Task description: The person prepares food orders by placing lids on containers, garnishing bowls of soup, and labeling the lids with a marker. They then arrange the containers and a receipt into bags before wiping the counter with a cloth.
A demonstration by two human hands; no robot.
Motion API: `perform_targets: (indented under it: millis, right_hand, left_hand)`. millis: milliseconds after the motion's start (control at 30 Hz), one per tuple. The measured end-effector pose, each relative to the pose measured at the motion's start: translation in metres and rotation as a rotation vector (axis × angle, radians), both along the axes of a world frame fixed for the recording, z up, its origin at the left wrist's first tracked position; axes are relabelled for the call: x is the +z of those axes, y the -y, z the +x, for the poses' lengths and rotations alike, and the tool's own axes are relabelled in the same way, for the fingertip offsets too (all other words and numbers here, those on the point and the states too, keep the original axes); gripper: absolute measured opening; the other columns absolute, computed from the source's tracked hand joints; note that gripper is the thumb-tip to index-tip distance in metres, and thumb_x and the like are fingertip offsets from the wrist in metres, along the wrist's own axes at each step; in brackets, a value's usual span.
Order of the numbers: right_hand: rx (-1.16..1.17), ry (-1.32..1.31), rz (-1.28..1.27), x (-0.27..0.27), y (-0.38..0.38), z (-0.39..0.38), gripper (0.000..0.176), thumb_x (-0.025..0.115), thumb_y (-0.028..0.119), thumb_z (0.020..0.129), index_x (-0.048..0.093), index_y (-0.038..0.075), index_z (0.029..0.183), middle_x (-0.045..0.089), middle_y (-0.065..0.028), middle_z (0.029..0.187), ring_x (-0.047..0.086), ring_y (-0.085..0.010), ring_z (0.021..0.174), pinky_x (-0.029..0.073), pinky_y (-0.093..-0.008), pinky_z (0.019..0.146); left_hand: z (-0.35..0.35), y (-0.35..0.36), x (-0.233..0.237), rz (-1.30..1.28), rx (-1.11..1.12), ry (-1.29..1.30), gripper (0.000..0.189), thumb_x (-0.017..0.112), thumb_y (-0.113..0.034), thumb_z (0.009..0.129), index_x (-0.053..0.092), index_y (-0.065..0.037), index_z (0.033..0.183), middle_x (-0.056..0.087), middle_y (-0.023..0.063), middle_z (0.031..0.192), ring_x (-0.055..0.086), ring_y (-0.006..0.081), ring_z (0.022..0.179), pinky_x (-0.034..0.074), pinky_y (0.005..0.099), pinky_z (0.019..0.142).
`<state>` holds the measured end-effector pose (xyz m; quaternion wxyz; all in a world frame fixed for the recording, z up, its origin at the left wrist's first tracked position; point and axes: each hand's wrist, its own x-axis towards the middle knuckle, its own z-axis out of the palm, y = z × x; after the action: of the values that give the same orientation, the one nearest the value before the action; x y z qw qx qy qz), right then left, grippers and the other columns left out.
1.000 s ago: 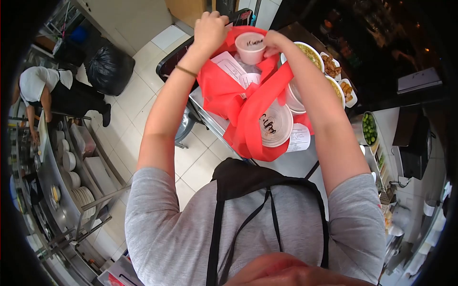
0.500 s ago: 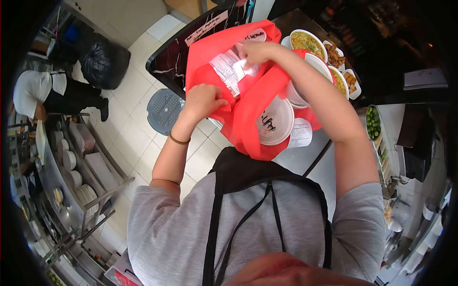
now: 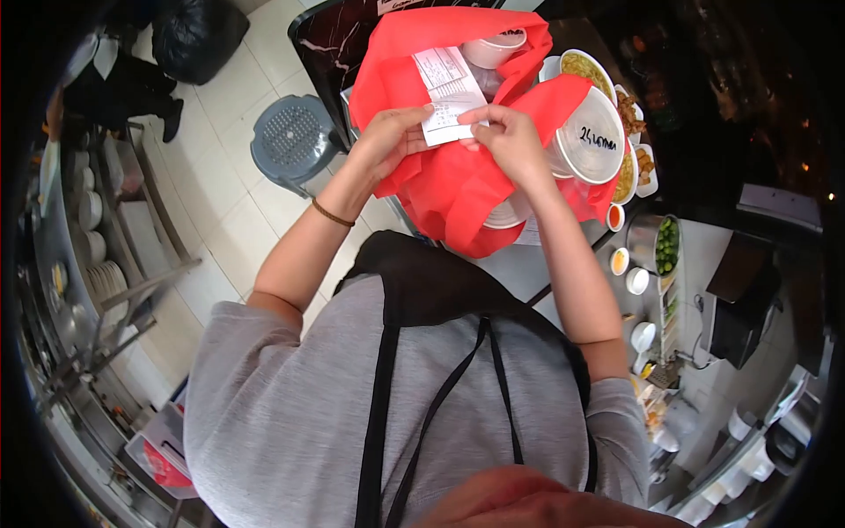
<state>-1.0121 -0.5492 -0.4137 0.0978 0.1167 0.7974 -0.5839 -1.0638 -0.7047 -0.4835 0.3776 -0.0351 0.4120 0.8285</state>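
Note:
A long printed paper receipt [image 3: 451,92] lies over the open red bag [image 3: 387,75]. My left hand [image 3: 396,139] pinches its lower left edge, and my right hand [image 3: 509,141] pinches its lower right edge. Behind the receipt a lidded tub [image 3: 495,51] with black writing stands in the bag. Beside my right wrist, a larger white-lidded tub [image 3: 591,141] with handwriting sits in red cloth. Another round tub [image 3: 506,213] is partly hidden by the bag below my hands.
Noodle bowls [image 3: 588,75] and small dishes of fried food [image 3: 645,167] stand at the right. A grey stool [image 3: 295,141] is on the tiled floor at left, near a black garbage bag [image 3: 198,40]. Another person [image 3: 132,84] stands at the upper left.
My right hand has come back from deep in the bag to the receipt's lower edge. My left hand has moved onto the receipt. The view has shifted, showing more small cups at right.

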Motion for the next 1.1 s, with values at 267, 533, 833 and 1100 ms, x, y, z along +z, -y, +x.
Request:
perform_targets:
  millis: [267, 533, 833, 1100]
  right_hand:
    - [-0.012, -0.023, 0.112, -0.012, -0.013, 0.008, 0.018, 0.047, -0.002, 0.071, 0.060, -0.003, 0.084, 0.058, -0.0087, 0.066, 0.056, -0.0100, 0.057, 0.043, -0.0199, 0.053]
    - [-0.006, 0.036, 0.188, -0.003, -0.017, 0.006, 0.017, 0.048, -0.002, 0.072, 0.060, -0.002, 0.084, 0.058, -0.0067, 0.064, 0.056, -0.0086, 0.055, 0.045, -0.0199, 0.051]
    - [0.052, 0.054, 0.279, -0.001, -0.013, 0.007, 0.016, 0.047, 0.001, 0.079, 0.057, -0.003, 0.091, 0.058, -0.0057, 0.069, 0.056, -0.0085, 0.062, 0.046, -0.0190, 0.059]
    - [0.008, 0.054, 0.215, -0.005, -0.013, 0.007, 0.015, 0.047, -0.001, 0.078, 0.058, -0.002, 0.089, 0.058, -0.0066, 0.069, 0.056, -0.0093, 0.060, 0.045, -0.0202, 0.057]
  left_hand:
    - [0.014, 0.004, -0.016, -0.007, 0.051, 0.055, 0.018, 0.050, -0.009, 0.081, 0.052, 0.002, 0.095, 0.057, 0.0126, 0.097, 0.056, 0.0179, 0.088, 0.045, 0.0262, 0.078]
    - [0.006, 0.000, -0.026, 0.255, -0.009, 0.468, 0.022, 0.050, -0.005, 0.078, 0.050, 0.001, 0.099, 0.056, 0.0115, 0.099, 0.055, 0.0157, 0.089, 0.047, 0.0225, 0.068]
    - [0.008, -0.015, -0.017, 0.210, 0.128, 0.386, 0.021, 0.051, -0.004, 0.077, 0.048, 0.005, 0.096, 0.054, 0.0144, 0.101, 0.054, 0.0184, 0.091, 0.049, 0.0251, 0.077]
    - [0.003, -0.009, -0.011, 0.188, 0.147, 0.418, 0.017, 0.050, -0.006, 0.078, 0.049, 0.005, 0.092, 0.054, 0.0158, 0.100, 0.054, 0.0194, 0.091, 0.048, 0.0276, 0.080]
